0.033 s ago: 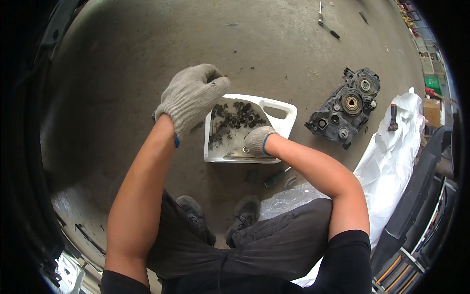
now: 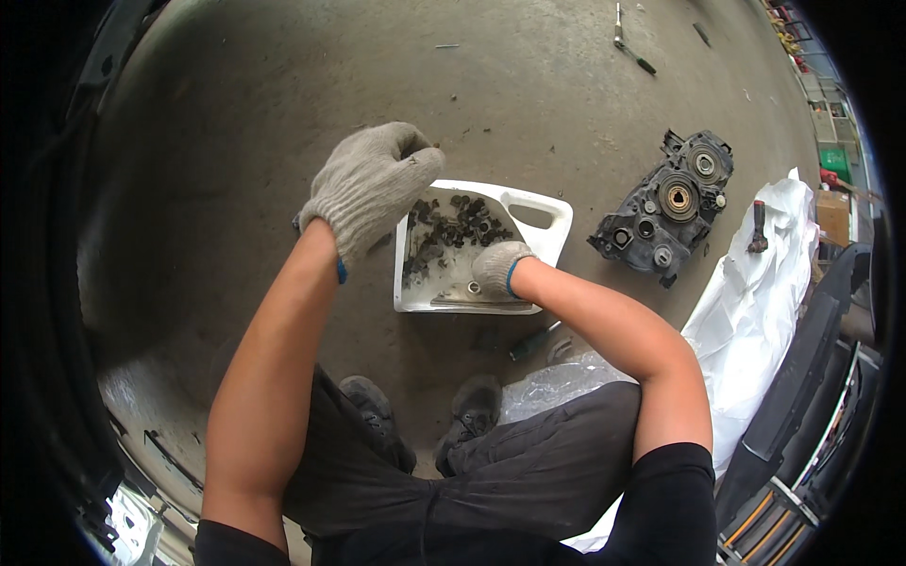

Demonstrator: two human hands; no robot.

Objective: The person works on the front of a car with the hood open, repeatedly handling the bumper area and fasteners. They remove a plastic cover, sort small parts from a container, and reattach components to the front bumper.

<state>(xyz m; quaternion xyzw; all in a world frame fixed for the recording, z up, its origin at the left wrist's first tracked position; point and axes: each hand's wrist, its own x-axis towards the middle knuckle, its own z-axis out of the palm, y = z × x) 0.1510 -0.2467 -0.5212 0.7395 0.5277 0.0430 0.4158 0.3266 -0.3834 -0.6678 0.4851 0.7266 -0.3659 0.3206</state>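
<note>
Raised over the upper left corner of a white plastic tray (image 2: 562, 223) is my left hand (image 2: 373, 179), in a grey knit glove, with its fingers closed; what they hold, if anything, is too small to make out. My right hand (image 2: 495, 271), also gloved, reaches down into the tray, its fingers hidden from view. Small dark clips and fasteners (image 2: 456, 221) lie loose inside, and a flat metal piece (image 2: 458, 300) runs along the tray's lower side.
A dark headlamp housing (image 2: 661, 212) lies right of the tray. White wrapping (image 2: 727, 349) holds a red-and-black tool (image 2: 758, 226). A screwdriver (image 2: 528, 343) lies below the tray, a ratchet (image 2: 630, 57) at the top. Black car panels (image 2: 793, 340) line the right; boxes (image 2: 830, 217) stand behind.
</note>
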